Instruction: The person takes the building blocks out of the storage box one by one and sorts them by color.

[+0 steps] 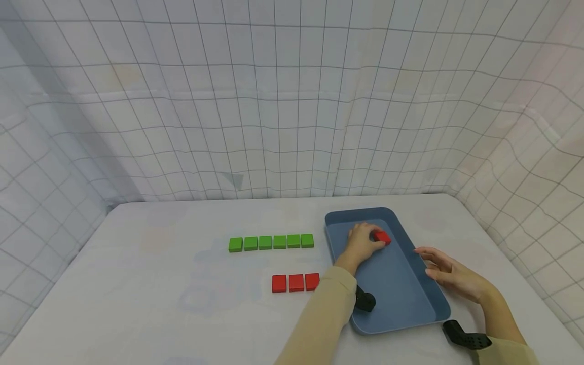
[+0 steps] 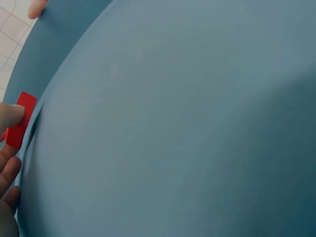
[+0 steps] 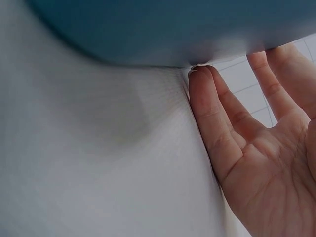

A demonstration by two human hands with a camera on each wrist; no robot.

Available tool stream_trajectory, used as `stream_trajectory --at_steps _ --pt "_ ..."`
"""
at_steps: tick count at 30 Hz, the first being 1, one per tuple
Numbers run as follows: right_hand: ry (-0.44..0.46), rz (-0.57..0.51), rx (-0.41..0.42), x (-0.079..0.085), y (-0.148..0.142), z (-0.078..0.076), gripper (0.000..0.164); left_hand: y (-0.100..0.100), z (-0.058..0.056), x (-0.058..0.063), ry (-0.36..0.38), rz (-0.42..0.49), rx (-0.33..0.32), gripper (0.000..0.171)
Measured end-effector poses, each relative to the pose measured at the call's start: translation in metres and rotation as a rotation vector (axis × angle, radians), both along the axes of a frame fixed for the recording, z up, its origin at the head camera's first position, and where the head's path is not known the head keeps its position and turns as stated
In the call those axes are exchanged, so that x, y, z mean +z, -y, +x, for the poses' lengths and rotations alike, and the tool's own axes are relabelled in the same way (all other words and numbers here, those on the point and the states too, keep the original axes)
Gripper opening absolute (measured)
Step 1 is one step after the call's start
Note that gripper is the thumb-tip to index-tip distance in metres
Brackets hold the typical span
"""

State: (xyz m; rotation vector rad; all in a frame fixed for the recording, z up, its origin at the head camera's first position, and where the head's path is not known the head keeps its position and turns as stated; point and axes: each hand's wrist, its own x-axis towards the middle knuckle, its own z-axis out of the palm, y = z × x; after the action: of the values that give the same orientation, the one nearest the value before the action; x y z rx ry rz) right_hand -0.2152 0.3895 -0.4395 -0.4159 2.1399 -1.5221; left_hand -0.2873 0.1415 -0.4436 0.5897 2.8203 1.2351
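A blue tray [image 1: 397,289] lies at an angle on the right of the white table. My left hand [image 1: 361,243] reaches into its far part and pinches a red block [image 1: 382,237] between thumb and fingers. The left wrist view shows the thumb [image 2: 11,114] on the face of that red block [image 2: 22,121], close to the tray surface. Outside the tray's right wall, my right hand [image 1: 456,276] has loosely extended fingers at the rim. Its fingertips touch the tray's side in the right wrist view.
Left of the tray, several green blocks [image 1: 272,242] form a row. Nearer to me is a row of three red blocks [image 1: 296,283], close to my left sleeve [image 1: 321,314]. White gridded sheets [image 1: 283,101] enclose the table's back and sides.
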Motion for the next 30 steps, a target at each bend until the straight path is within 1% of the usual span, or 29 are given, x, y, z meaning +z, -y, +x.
stream_trajectory --at_steps 3,9,12,15,18,23,27,30 --pt "0.002 0.001 0.001 0.0 0.0 0.0 0.054 0.0 0.001 0.001 0.002 0.048 0.012 0.03" --pt "0.001 0.0 0.004 0.0 0.001 0.0 0.055 0.001 0.004 0.006 -0.022 0.193 0.041 0.031" --pt "0.001 -0.005 0.008 0.0 0.002 0.001 0.054 0.002 0.006 0.012 -0.043 0.238 0.042 0.031" --pt "-0.007 -0.007 0.009 0.001 0.002 0.002 0.054 0.004 0.011 0.02 -0.054 0.26 0.032 0.032" --pt "-0.018 -0.005 0.005 0.002 0.002 0.003 0.054 0.007 0.016 0.027 -0.053 0.269 0.008 0.033" --pt "-0.017 -0.004 0.007 0.003 0.002 0.003 0.054 0.016 0.025 0.036 -0.044 0.304 -0.058 0.032" --pt "-0.017 0.002 0.008 0.003 0.002 0.003 0.054 0.027 0.032 0.041 -0.029 0.336 -0.105 0.032" --pt "-0.024 0.007 0.003 0.002 0.002 0.003 0.054 0.035 0.036 0.042 -0.037 0.344 -0.129 0.032"
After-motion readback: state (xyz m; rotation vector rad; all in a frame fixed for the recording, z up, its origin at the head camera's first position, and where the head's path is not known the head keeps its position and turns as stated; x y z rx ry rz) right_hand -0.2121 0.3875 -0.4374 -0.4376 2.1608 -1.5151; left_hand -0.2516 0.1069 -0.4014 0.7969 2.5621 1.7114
